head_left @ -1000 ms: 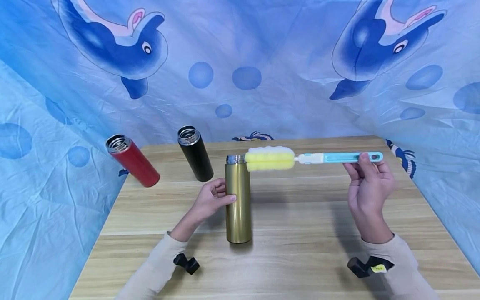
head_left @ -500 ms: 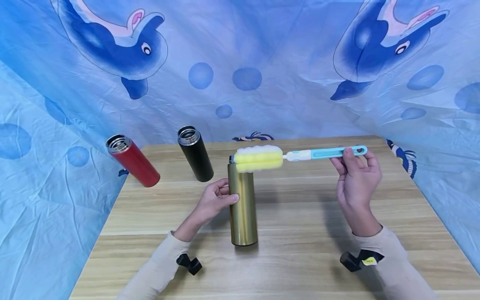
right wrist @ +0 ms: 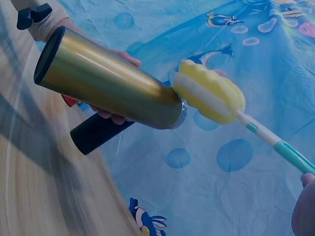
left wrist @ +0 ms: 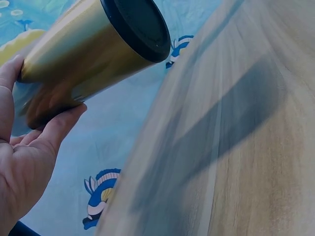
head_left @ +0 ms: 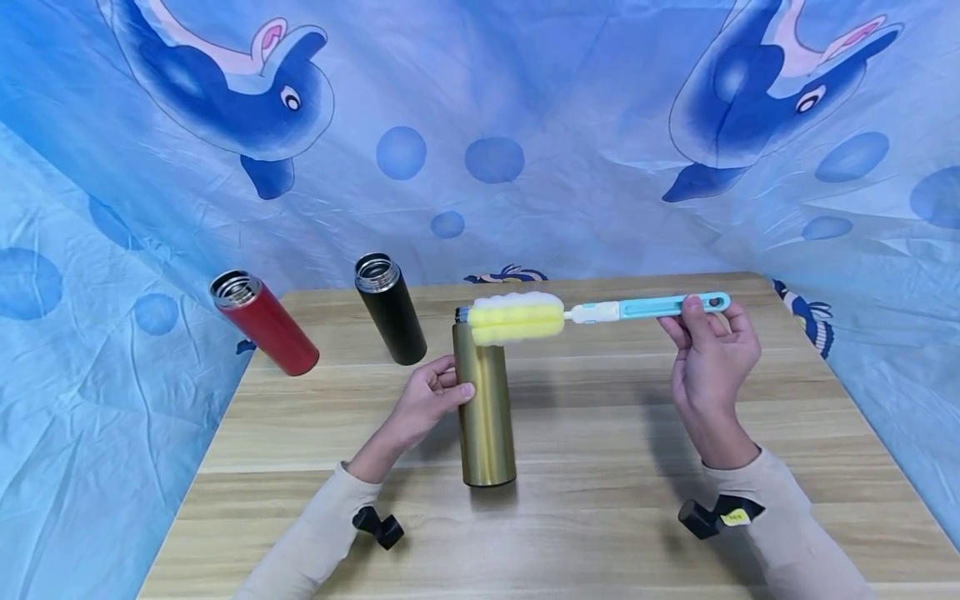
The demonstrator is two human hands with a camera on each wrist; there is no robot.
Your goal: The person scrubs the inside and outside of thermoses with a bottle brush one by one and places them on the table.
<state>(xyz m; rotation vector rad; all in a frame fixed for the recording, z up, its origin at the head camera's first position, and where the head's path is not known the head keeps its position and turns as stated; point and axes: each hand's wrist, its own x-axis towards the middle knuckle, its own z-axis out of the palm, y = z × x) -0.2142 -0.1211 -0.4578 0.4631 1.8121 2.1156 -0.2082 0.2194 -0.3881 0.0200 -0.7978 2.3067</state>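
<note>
My left hand (head_left: pixel 431 400) grips the side of a gold metal flask (head_left: pixel 486 417), its fingers behind and thumb in front. The flask is lifted off the table, and its dark base shows in the left wrist view. My right hand (head_left: pixel 712 358) pinches the turquoise handle of a bottle brush (head_left: pixel 652 307) near its looped end. The brush lies level, its yellow and white sponge head (right wrist: pixel 211 93) right at the flask's steel mouth. In the head view the sponge overlaps the top of the flask and hides most of that mouth.
A black flask (head_left: pixel 396 321) and a red flask (head_left: pixel 273 329), both without lids, stand at the back left of the wooden table (head_left: pixel 600 467). Behind and beside the table hangs a blue dolphin-print sheet (head_left: pixel 585 217).
My right hand has moved left with the bottle brush, bringing the sponge from beside the gold flask to overlap its mouth. The gold flask has tilted slightly, its base shifting right.
</note>
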